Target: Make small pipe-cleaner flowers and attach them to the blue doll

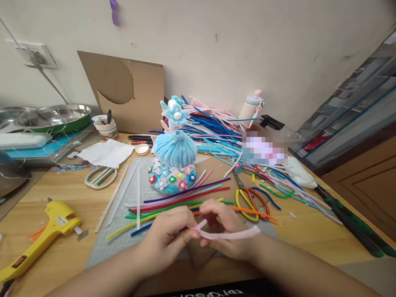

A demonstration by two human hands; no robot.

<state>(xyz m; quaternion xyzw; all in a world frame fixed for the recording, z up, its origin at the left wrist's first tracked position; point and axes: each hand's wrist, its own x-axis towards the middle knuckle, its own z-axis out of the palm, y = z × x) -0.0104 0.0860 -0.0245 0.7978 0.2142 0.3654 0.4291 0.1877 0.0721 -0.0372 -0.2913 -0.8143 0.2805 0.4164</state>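
My left hand (175, 233) is closed, its thumb and forefinger pinching a pale pink pipe cleaner (230, 235). A short end of the pipe cleaner bends up from the pinch, while the longer part runs right, in front of my right hand (230, 231). The right hand's fingers are curled but apart, with a gap between forefinger and thumb. Beyond both hands stands a pipe-cleaner figure (175, 149) with a light blue pleated skirt and a base covered in small flowers. Loose coloured pipe cleaners, such as a red one (185, 199), lie between the figure and my hands.
A yellow glue gun (58, 222) lies at left, near pale-handled scissors (101, 178). Pliers with yellow and red handles (247, 202) rest right of the hands. Behind are a pipe-cleaner pile (210, 128), a bottle (251, 108), cardboard (148, 90) and a paper cup (106, 128).
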